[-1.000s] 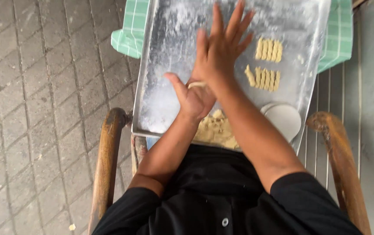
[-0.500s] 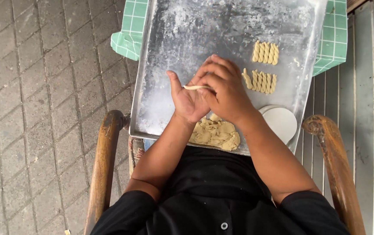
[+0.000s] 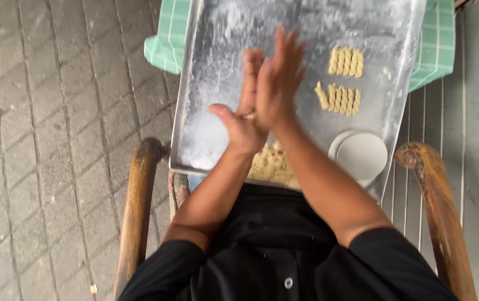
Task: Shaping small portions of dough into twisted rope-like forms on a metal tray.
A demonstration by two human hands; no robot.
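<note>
Right hand (image 3: 277, 83) reopened flat over left hand (image 3: 245, 114).

Hidden, cropped and blurred parts of the tray scene

The left hand (image 3: 243, 114) and right hand (image 3: 277, 78) are pressed palm to palm and motion-blurred, so whatever lies between them is hidden except a pale sliver at the left thumb's base, too small to identify. The forearms cover much of the dough lump (image 3: 273, 165). The metal tray (image 3: 211, 83) is cut off by the top edge, as is the green checked cloth (image 3: 167, 39) beneath it. The white round dish (image 3: 360, 156) is partly masked by the right arm. The chair's right armrest (image 3: 434, 212) runs out of the bottom edge.
</note>
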